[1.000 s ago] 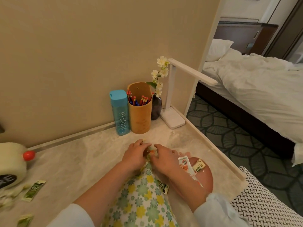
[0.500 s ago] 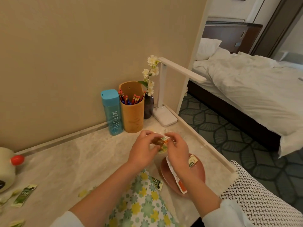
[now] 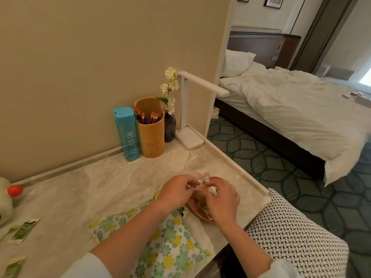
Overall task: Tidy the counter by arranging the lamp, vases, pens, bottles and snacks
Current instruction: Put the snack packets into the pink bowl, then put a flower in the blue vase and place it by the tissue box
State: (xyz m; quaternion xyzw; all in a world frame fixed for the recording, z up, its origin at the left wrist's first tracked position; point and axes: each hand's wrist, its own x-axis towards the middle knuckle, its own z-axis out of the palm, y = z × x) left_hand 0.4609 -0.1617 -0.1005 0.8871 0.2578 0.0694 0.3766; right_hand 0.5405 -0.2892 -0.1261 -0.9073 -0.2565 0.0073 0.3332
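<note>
Both hands meet over the pink dish at the right edge of the marble surface. The left hand and right hand pinch a small white snack packet between their fingertips, above the dish. A floral pouch lies under the left forearm. Back in the corner stand the blue bottle, the pen holder, the dark vase and the white lamp, lined up close together. Green sachets lie scattered far left, a woven chair sits right.
</note>
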